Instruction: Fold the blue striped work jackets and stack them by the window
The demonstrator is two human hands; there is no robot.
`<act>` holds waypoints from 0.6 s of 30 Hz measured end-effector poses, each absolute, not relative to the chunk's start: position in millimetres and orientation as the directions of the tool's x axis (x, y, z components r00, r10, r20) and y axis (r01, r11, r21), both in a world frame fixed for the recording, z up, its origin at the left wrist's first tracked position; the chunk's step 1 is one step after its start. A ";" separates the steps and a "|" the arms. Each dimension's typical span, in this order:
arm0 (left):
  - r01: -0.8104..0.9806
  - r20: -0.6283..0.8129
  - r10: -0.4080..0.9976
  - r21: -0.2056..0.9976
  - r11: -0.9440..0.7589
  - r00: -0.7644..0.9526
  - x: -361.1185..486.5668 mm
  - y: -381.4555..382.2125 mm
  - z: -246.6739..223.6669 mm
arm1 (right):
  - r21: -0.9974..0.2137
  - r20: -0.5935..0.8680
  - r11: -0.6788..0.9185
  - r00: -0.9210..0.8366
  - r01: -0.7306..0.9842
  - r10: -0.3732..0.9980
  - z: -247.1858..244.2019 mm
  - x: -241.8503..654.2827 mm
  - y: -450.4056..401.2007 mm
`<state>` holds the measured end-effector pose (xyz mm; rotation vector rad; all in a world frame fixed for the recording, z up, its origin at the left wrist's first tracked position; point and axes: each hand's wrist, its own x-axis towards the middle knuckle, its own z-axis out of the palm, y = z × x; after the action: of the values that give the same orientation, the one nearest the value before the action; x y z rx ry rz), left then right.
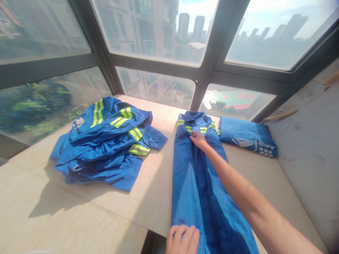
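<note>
A long blue garment with a collar and yellow-green reflective strips lies lengthwise on the pale ledge. My right hand reaches across it, thumb and fingers pinched on the cloth just below the chest strips. At the bottom of the view, my left hand has its fingers curled over the garment's near left part; its thumb is hidden. The garment's lower end hangs toward the bottom edge of the view.
A crumpled pile of blue clothing with reflective strips lies on the left of the ledge. At the right, a folded blue garment with white lettering rests near the wall. Framed windows stand behind.
</note>
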<state>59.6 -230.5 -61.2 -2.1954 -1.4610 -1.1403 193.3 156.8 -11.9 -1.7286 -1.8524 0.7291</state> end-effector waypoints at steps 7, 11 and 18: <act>0.784 0.691 0.690 0.298 -0.545 0.216 67.1 -222.1 -13.9 | -0.675 0.076 0.205 -0.209 0.709 0.975 -0.9 189.7 169.4; 0.766 0.687 0.698 0.333 -0.550 0.202 75.8 -221.3 -6.8 | -0.646 0.126 0.246 -0.218 0.723 0.968 -4.5 192.9 167.9; 0.772 0.637 0.719 0.298 -0.562 0.278 84.0 -220.5 -12.4 | -0.599 0.140 0.258 -0.218 0.758 0.966 -19.3 192.7 155.2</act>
<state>84.0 -220.5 -12.4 -2.4552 -1.4345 -1.1634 192.7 155.2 -19.3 -1.5584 -2.0479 0.5643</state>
